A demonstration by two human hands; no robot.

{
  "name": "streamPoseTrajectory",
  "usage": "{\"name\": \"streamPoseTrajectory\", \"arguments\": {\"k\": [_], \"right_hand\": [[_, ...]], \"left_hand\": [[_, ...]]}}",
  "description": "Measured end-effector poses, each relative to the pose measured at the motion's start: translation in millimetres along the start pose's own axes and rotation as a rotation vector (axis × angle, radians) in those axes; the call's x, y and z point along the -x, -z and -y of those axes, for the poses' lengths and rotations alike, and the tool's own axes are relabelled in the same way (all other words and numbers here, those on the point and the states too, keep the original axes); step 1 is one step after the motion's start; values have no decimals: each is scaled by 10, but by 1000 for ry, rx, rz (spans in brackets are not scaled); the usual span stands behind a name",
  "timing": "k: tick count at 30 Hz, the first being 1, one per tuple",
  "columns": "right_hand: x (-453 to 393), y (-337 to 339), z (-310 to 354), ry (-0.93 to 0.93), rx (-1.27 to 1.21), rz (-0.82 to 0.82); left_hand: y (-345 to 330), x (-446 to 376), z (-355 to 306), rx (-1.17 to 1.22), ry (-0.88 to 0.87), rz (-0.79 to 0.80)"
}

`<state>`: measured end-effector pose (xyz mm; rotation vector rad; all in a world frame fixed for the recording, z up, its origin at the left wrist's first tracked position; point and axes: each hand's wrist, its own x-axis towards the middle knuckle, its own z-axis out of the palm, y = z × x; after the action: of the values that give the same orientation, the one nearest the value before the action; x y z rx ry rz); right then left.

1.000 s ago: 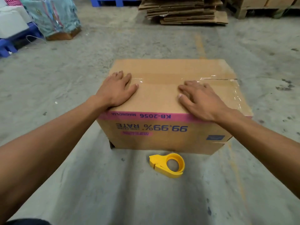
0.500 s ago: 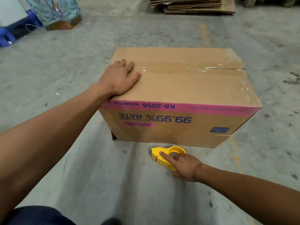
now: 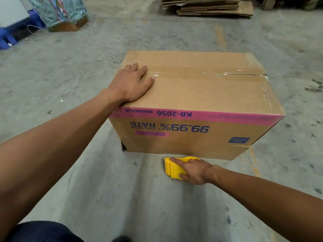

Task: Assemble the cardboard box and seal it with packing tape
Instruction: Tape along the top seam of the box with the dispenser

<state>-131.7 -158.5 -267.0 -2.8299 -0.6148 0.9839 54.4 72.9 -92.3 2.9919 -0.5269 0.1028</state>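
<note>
A closed cardboard box (image 3: 206,95) with a pink band and upside-down blue print stands on the concrete floor. Clear tape runs along its top seam and down the right end. My left hand (image 3: 131,84) lies flat, fingers spread, on the box's top left corner. In front of the box, on the floor, lies a yellow tape dispenser (image 3: 173,167). My right hand (image 3: 194,170) is wrapped around it, fingers over its top and thumb on the near side.
A stack of flattened cardboard (image 3: 208,6) lies on the floor at the back. At the back left stand a wrapped bundle on a wooden base (image 3: 61,13) and a blue pallet (image 3: 10,35). Bare concrete surrounds the box.
My right hand left the box top, dropped to the floor in front of the box and closed around the yellow tape dispenser. My left hand stayed on the box corner.
</note>
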Motion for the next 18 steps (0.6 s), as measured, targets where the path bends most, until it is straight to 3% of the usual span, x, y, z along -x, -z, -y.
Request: {"name": "streamPoseTrajectory", "arguments": {"k": [4, 10, 15, 18], "right_hand": [[47, 67, 72, 46, 46, 34], [204, 399, 259, 145, -136, 36], [529, 1309, 534, 272, -414, -26], [828, 2005, 611, 379, -596, -170]], "left_hand": [[4, 40, -19, 14, 2, -2], [25, 70, -28, 13, -1, 5], [18, 51, -22, 24, -2, -10], [31, 60, -20, 43, 13, -1]]}}
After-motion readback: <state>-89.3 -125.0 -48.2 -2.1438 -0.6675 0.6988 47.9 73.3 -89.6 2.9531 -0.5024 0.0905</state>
